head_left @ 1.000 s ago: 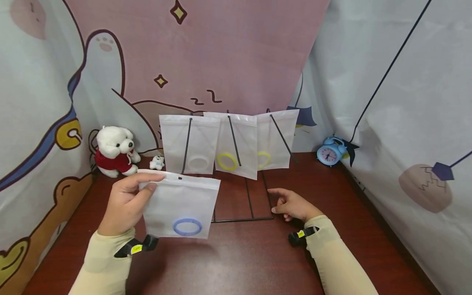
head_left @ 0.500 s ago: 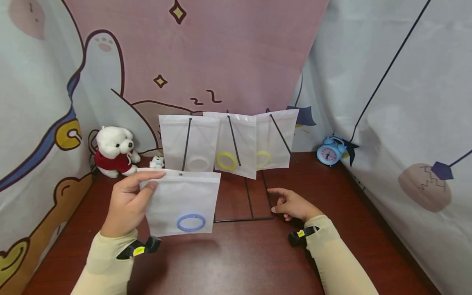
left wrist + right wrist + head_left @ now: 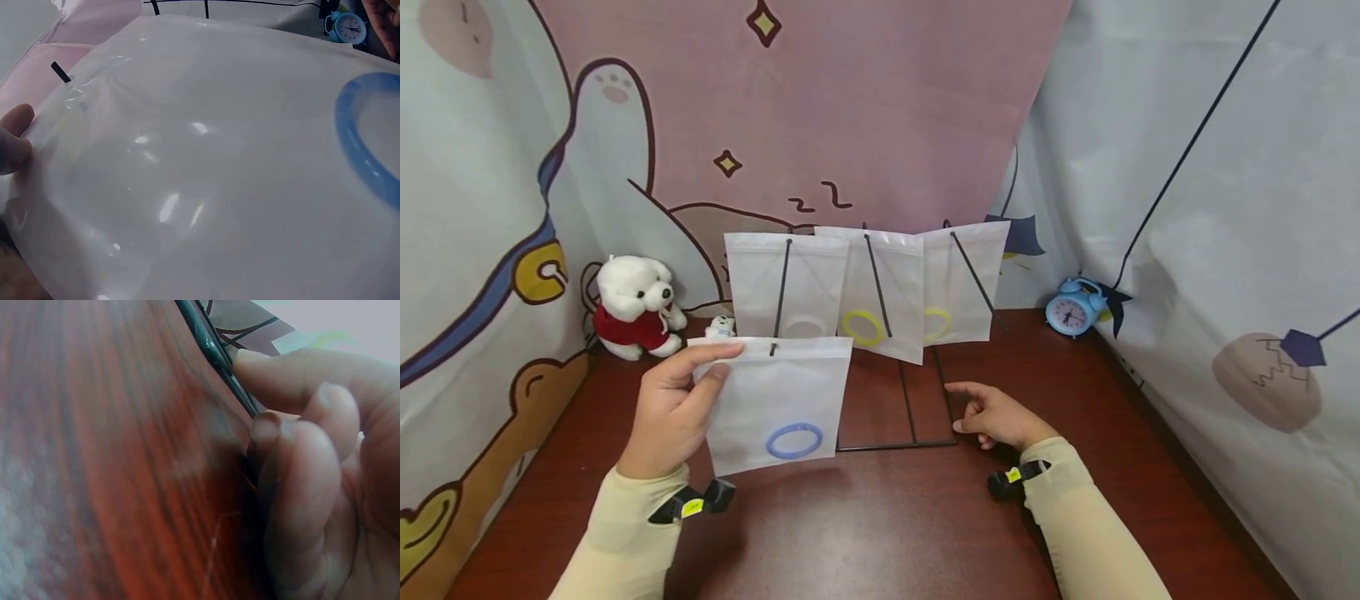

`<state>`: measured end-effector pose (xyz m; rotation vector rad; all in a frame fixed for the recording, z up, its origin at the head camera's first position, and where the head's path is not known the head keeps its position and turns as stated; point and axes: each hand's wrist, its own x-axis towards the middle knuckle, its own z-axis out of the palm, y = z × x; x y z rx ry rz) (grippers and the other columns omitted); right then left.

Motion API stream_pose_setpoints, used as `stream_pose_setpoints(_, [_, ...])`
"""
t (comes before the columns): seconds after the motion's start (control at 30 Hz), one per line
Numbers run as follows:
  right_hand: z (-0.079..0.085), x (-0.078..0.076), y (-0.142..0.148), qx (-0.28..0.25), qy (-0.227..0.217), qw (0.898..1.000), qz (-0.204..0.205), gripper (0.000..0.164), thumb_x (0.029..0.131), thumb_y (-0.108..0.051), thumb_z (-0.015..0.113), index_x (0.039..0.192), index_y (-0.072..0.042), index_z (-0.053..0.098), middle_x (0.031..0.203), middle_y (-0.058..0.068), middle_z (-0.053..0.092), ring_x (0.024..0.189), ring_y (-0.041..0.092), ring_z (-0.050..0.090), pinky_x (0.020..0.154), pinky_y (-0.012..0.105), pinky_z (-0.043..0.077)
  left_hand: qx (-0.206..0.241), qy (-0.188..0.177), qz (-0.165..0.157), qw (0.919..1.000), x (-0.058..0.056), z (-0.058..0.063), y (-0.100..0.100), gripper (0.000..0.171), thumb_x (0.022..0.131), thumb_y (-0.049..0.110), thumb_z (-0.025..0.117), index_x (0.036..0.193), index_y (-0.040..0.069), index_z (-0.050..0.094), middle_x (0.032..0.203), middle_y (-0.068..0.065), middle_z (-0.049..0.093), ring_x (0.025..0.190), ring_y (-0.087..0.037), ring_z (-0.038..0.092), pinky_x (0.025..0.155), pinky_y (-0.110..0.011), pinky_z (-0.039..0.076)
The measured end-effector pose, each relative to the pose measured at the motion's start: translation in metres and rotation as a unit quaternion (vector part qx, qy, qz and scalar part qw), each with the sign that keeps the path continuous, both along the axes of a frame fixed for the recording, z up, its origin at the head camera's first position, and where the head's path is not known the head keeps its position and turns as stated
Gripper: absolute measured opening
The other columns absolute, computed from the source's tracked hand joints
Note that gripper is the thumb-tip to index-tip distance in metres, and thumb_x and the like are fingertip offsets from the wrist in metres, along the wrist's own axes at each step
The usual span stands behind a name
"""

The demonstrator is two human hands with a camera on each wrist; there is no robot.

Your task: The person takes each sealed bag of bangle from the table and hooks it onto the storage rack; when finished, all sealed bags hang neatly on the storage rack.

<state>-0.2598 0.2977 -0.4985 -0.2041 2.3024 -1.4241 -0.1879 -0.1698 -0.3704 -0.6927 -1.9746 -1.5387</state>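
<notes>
In the head view my left hand (image 3: 672, 410) pinches the upper left corner of a white zip bag (image 3: 745, 396) between thumb and index finger. A blue ring (image 3: 771, 442) shows through the bag's lower right. The dark tip of a rod (image 3: 60, 72) pokes out through the bag's hang hole in the left wrist view. My right hand (image 3: 1000, 418) holds the right side of the black wire rack (image 3: 895, 447) near its front corner, thumb and index finger at the bar. In the right wrist view the thumb (image 3: 250, 365) touches the bar; the other fingers are curled.
Three white bags hang from the rack's prongs: a left bag (image 3: 756, 275) with a pale ring, a middle bag (image 3: 898, 287) and a right bag (image 3: 973, 275) with yellow rings. A plush dog (image 3: 634, 292), a small figurine (image 3: 722, 327) and a blue alarm clock (image 3: 1070, 310) stand behind.
My left hand has moved slightly right and up with the bag, and the left prong's tip now shows at the bag's hole. The right hand has stayed in place.
</notes>
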Motion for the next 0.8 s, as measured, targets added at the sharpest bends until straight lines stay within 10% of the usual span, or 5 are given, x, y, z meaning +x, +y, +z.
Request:
stream_pose_setpoints(0.23, [0.000, 0.000, 0.000, 0.000, 0.000, 1.000, -0.001, 0.076, 0.093, -0.010, 0.079, 0.160, -0.011, 0.043, 0.070, 0.005, 0.056, 0.048, 0.014, 0.047, 0.049, 0.028, 0.049, 0.003, 0.012, 0.020, 0.9997, -0.004, -0.003, 0.002, 0.033, 0.097, -0.016, 0.057, 0.120, -0.002, 0.076, 0.114, 0.008, 0.077, 0.053, -0.010, 0.035, 0.039, -0.022, 0.029])
stream_pose_setpoints(0.53, [0.000, -0.001, 0.001, -0.007, -0.004, 1.000, -0.002, 0.077, 0.092, -0.010, 0.080, 0.160, -0.011, 0.043, 0.071, 0.005, 0.055, 0.048, 0.015, 0.047, 0.049, 0.028, 0.049, 0.007, 0.012, -0.004, 0.9999, -0.010, -0.010, 0.001, 0.025, 0.100, -0.011, 0.059, 0.117, -0.005, 0.077, 0.121, 0.006, 0.077, 0.093, -0.008, 0.060, 0.067, -0.022, 0.042])
stream_pose_setpoints(0.8, [0.000, -0.001, 0.001, -0.004, -0.005, 1.000, -0.002, 0.076, 0.093, -0.010, 0.079, 0.160, -0.011, 0.043, 0.070, 0.005, 0.055, 0.048, 0.014, 0.046, 0.049, 0.028, 0.049, -0.046, -0.018, -0.039, 0.9980, -0.013, -0.013, -0.006, 0.029, 0.098, -0.015, 0.059, 0.116, -0.003, 0.077, 0.080, -0.004, 0.067, 0.055, -0.010, 0.036, 0.050, -0.028, 0.036])
